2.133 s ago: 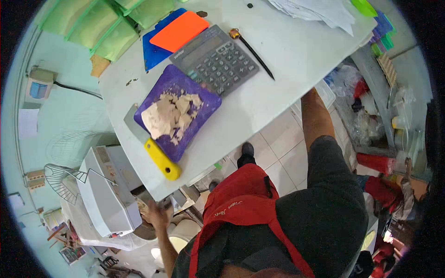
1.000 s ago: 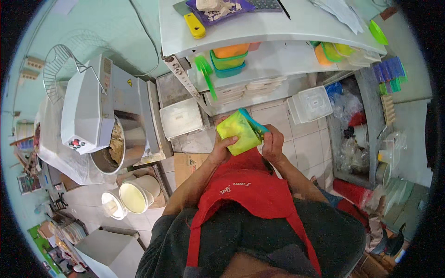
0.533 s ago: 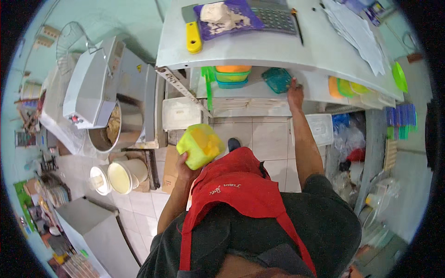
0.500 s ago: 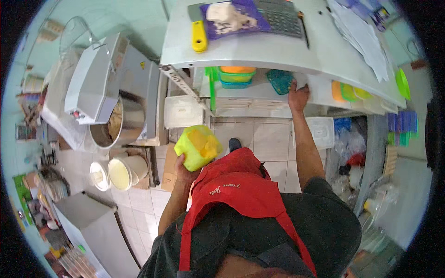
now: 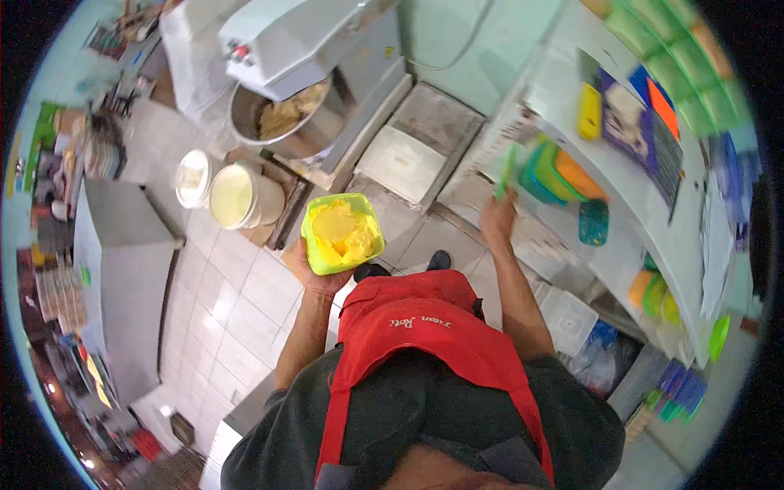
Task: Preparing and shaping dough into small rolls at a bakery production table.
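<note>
Yellow-green square plastic container of soft yellow paste is gripped by the left hand above pale floor tiles. Well apart, the right hand is placed at a slender green plastic utensil; its grip is obscured by blur.

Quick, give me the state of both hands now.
Left hand: holding the open lime-green container with yellow contents.
Right hand: at the green utensil's handle; blur hides whether it is closed on it.
</note>
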Motion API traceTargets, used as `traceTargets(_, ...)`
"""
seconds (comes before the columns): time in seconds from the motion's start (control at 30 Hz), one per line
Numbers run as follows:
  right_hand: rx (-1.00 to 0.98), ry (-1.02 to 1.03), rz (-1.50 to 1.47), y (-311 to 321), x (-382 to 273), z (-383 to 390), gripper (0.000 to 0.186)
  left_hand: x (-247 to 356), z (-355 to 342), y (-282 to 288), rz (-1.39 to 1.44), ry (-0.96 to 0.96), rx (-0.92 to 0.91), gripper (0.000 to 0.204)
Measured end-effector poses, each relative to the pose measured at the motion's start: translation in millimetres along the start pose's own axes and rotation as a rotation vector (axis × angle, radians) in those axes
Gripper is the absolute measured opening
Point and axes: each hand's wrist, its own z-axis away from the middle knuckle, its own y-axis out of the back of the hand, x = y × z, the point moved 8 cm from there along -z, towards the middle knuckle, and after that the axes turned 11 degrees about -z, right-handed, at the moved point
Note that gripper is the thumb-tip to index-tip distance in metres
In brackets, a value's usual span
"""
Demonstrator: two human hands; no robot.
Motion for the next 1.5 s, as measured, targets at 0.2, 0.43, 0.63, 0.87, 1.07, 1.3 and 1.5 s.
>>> traceTargets(0.2,-0.263,-0.174,-0.094,17,-24,183,0.029,100,-1,108,0.094,-0.104,0.004,0.095)
traceTargets(0.43,-0.558,0.819,0.116,-124,-310,176,0.037,179,-19,186,0.052,-0.054,0.059,0.086)
traceTargets(0.63,-0.696,1.097,0.273,-214,-410,186,0.049,249,-28,155,-0.082,-0.204,-0.094,0.107)
traceTargets(0.87,-1.045,0.869,0.063,-335,-394,165,0.045,295,-66,186,-0.230,-0.209,-0.067,0.116)
traceTargets(1.07,-1.693,-0.829,-0.207,-381,-332,154,0.035,324,-120,194,-0.211,-0.252,-0.026,0.112)
traceTargets(1.3,-1.391,0.356,-0.134,-416,-404,100,0.024,322,-182,237,-0.007,-0.216,0.046,0.103)
traceTargets(1.5,-1.431,0.253,-0.254,-470,-397,104,0.021,321,-209,252,0.075,-0.238,0.097,0.097)
